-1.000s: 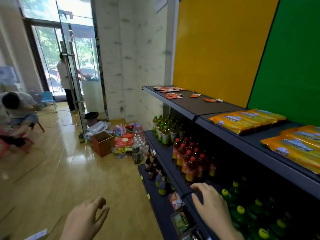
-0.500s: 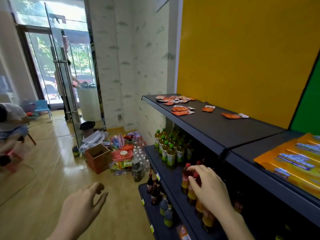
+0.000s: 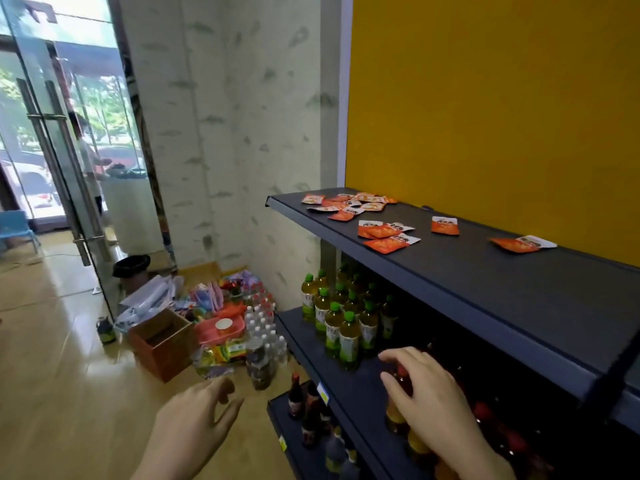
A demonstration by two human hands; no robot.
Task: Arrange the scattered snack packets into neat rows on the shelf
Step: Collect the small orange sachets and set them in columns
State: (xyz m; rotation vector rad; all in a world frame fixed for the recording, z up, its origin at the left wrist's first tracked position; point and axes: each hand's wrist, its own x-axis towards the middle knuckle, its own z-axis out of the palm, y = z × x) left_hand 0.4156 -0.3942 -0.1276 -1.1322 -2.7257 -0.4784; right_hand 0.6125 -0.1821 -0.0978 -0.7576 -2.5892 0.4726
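Stepping along the shelving has brought the person nearer its far end than half a second ago, so the packets now sit larger in view, while both hands keep much the same pose. Nearest, the left hand (image 3: 194,420) hangs over the floor with relaxed, slightly spread fingers and holds nothing. The right hand (image 3: 429,400) is loosely arched over the glossy red-capped plastic bottles (image 3: 481,409) on the dark middle shelf (image 3: 346,386). It grips nothing visible, and whether its fingertips touch a cap cannot be told. Beyond it stand rounded green-capped bottles of amber drink (image 3: 348,336). The small flat orange-and-white foil snack packets (image 3: 384,233) lie scattered on the matt dark-grey metal top shelf (image 3: 485,299). They sit above and ahead of the right hand, strung out from 1 o'clock to a heap at the far end near 11 o'clock. That line follows the shelf's long axis. The right hand is plainly nearer them, so the reach would likely go up and forward from it, with the left hand having to cross over. Farther off, at 9 o'clock, a brown cardboard box (image 3: 162,344) sits on the shiny wooden floor, with a tall glass door (image 3: 52,133) behind it. A flat yellow wall (image 3: 502,98) backs the shelf.
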